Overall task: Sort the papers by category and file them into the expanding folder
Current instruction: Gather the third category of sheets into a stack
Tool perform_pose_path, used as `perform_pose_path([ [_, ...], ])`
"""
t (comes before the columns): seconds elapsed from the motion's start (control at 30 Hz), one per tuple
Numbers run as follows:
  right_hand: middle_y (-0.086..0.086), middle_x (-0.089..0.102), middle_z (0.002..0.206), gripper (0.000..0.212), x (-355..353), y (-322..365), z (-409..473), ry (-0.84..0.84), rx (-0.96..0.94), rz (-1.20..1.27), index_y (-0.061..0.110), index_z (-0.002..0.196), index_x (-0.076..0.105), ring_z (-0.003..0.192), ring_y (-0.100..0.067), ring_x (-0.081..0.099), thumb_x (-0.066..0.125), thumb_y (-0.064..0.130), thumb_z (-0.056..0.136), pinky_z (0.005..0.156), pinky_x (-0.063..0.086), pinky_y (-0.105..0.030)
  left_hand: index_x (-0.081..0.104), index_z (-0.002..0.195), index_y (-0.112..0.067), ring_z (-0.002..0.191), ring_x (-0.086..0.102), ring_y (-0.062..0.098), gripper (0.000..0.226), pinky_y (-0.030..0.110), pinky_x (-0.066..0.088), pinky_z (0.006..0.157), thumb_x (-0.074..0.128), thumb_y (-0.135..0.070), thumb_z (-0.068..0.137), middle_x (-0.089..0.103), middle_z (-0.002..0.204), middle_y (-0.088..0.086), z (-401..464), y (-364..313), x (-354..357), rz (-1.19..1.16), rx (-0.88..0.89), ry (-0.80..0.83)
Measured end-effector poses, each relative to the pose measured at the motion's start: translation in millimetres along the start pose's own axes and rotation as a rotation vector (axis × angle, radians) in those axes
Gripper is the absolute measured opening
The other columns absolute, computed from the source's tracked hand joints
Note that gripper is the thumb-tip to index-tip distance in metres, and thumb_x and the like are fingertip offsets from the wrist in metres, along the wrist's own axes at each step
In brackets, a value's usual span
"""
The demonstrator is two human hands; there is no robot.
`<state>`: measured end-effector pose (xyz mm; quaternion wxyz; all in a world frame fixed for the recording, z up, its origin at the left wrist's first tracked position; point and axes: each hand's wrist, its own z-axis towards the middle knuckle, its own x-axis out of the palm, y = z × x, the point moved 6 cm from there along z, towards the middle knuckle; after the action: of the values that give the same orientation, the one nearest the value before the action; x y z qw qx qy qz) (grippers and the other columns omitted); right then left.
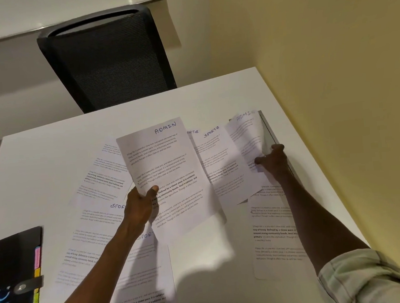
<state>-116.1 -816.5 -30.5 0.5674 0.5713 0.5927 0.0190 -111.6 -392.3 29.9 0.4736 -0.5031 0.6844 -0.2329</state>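
Holding an ADMIN sheet [162, 168] in the left hand [139, 207].

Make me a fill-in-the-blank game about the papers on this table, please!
1. The paper held up by the left hand has the handwritten word ____ at its top.
2. The sheet lying flat between the two hands is marked ____.
3. The right hand grips a ____ paper near the table's far right edge.
4. The black expanding folder with coloured tabs lies at the ____ side of the table.

Missing words: ADMIN; SPORTS; curled; left
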Motion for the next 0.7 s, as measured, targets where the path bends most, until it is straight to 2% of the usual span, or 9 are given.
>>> perform_pose_path([
  [0.07,-0.006,0.057,0.113,0.055,-4.4,8.5,3.3,0.069,0.002,0.064,0.000,0.121,0.051,0.101,-0.026,0.058,0.081,0.010,0.075,0.076,0.046,-0.027,0.058,0.128,-0.015,0.104,0.063,0.032,0.034,0.047,0.051,0.087,0.061,-0.028,0.097,0.067,0.115,0.007,-0.1,0.8,-4.5,-0.006,-0.005,-0.010],
  [0.13,-0.015,0.065,0.114,0.030,-11.4,15.1,7.3,0.082,-0.040,-0.003,0.001,0.101,0.061,0.100,-0.031,0.063,0.075,0.007,0.076,0.068,0.044,-0.024,0.058,0.124,-0.016,0.102,0.064,0.032,0.029,0.047,0.051,0.088,0.061,-0.027,0.097,0.068,0.112,0.007,-2.6,1.1,-7.7,-0.029,-0.003,-0.011],
  [0.17,-0.019,0.066,0.115,0.026,-16.8,18.8,8.0,0.063,-0.061,-0.036,0.000,0.099,0.060,0.103,-0.035,0.064,0.073,0.007,0.078,0.069,0.043,-0.024,0.058,0.122,-0.017,0.100,0.064,0.031,0.027,0.046,0.051,0.086,0.061,-0.026,0.097,0.068,0.110,0.007,-4.1,1.5,-9.3,-0.042,0.001,-0.011],
  [0.27,-0.020,0.064,0.120,0.035,-34.2,31.9,2.1,-0.018,-0.136,-0.041,-0.005,0.112,0.057,0.109,-0.038,0.062,0.067,0.009,0.082,0.073,0.045,-0.028,0.058,0.122,-0.016,0.094,0.064,0.027,0.027,0.041,0.050,0.080,0.061,-0.025,0.097,0.067,0.106,0.006,-10.3,1.6,-13.7,-0.069,0.020,-0.011],
  [0.33,-0.019,0.064,0.119,0.033,-50.4,49.1,-12.3,-0.098,-0.241,0.015,-0.006,0.112,0.055,0.109,-0.036,0.062,0.066,0.007,0.083,0.072,0.046,-0.027,0.059,0.122,-0.016,0.093,0.064,0.025,0.027,0.039,0.050,0.078,0.062,-0.024,0.096,0.068,0.106,0.006,-13.8,1.5,-16.2,-0.083,0.035,-0.011],
  [0.5,-0.017,0.063,0.110,0.035,-93.2,106.7,-57.0,-0.164,-0.462,0.121,-0.002,0.114,0.050,0.095,-0.026,0.059,0.065,0.005,0.084,0.068,0.040,-0.025,0.058,0.122,-0.015,0.088,0.065,0.020,0.027,0.031,0.050,0.071,0.061,-0.023,0.097,0.068,0.100,0.001,-21.2,-6.6,-24.1,-0.082,0.106,-0.040],
  [0.63,-0.003,0.063,0.106,0.049,-114.0,151.8,-94.6,0.030,-0.543,0.156,0.007,0.125,0.047,0.091,-0.020,0.060,0.069,0.006,0.082,0.064,0.045,-0.022,0.056,0.126,-0.014,0.089,0.063,0.022,0.030,0.030,0.048,0.069,0.061,-0.022,0.097,0.067,0.106,0.003,-25.2,-16.4,-29.5,-0.086,0.147,-0.075],
  [0.67,0.001,0.065,0.107,0.050,-115.7,160.5,-106.5,0.131,-0.532,0.201,0.011,0.126,0.049,0.093,-0.018,0.064,0.070,0.005,0.080,0.069,0.049,-0.019,0.056,0.126,-0.014,0.091,0.063,0.023,0.031,0.032,0.049,0.071,0.060,-0.021,0.097,0.067,0.108,0.004,-26.9,-19.1,-30.2,-0.093,0.156,-0.079],
  [0.7,0.003,0.069,0.109,0.051,-115.0,167.7,-118.4,0.253,-0.525,0.269,0.014,0.126,0.053,0.097,-0.017,0.067,0.071,0.005,0.079,0.079,0.053,-0.023,0.057,0.126,-0.013,0.092,0.063,0.024,0.030,0.033,0.049,0.073,0.060,-0.021,0.097,0.067,0.110,0.005,-29.6,-22.6,-30.9,-0.098,0.169,-0.079],
])
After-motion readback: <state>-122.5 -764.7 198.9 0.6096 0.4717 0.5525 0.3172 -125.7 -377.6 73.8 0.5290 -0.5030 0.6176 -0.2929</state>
